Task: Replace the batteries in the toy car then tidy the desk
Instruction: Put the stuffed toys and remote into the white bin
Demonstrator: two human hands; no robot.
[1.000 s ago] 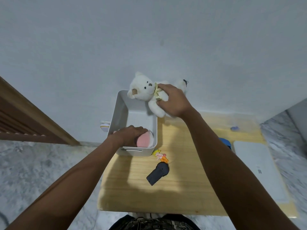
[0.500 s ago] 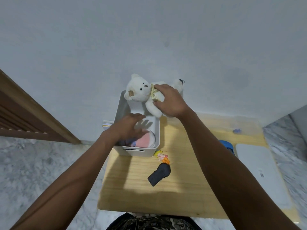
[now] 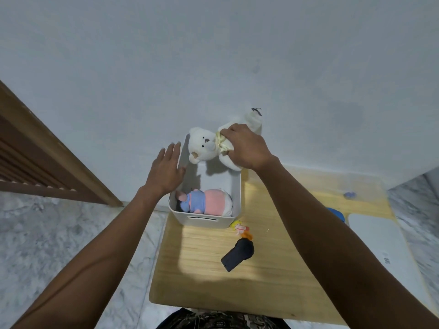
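The soft white teddy bear with a pale yellow ribbon [image 3: 209, 148] is hanging over the far end of the white rectangular plastic storage bin [image 3: 206, 219], its head pointing toward 9 o'clock and its legs trailing toward 2 o'clock against the wall. The right hand [image 3: 247, 148] is gripping the bear around the chest, fingers [image 3: 226, 134] curled into the plush at the ribbon. Inside the bin, at its near end, a pink, blue and white stuffed toy [image 3: 206, 201] is lying on its side. The left hand [image 3: 165, 169] is hovering at 9 o'clock of the bin, over its left wall, palm down, fingers straight and spread, holding nothing; whether it is brushing the rim is hard to say from this angle.

The bin is sitting at the far left corner of a light wooden desk top [image 3: 213, 276]. Just at 5 o'clock of the bin a small figurine with yellow hair and orange parts [image 3: 242, 230] is lying on the wood, and touching or just beside it, further toward 6 o'clock, a dark navy handle-shaped plastic piece [image 3: 237, 256] is resting flat. At 3 o'clock a blue rounded object [image 3: 336, 213] is showing behind the right forearm, next to a white flat rectangular pad [image 3: 380, 252]. A small bluish scrap [image 3: 349, 194] is lying near the far right edge.

The desk is standing against a plain pale grey wall [image 3: 213, 55], over a grey marbled floor [image 3: 47, 233], with a brown wooden slatted door frame [image 3: 35, 157] at 9 o'clock.
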